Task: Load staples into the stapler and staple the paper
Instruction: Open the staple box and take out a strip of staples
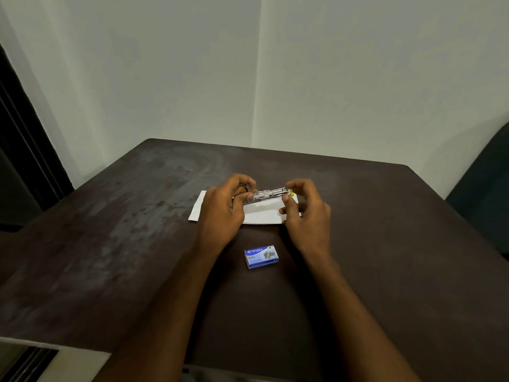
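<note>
My left hand [223, 205] grips the stapler [268, 194] at its 9 o'clock end, right hand [305, 213] pinches the yellow 3 o'clock tip; I'd brace and pull straight outward.

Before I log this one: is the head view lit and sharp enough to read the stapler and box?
Head view: dim, soft light; stapler small, metal glinting, detail unreadable; box logo legible, fine print blurred; dull sheen on the table.

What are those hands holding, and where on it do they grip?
A metal stapler, held over the paper. The left hand grips its left end; the right hand pinches the right end, by the yellow tip.
</note>
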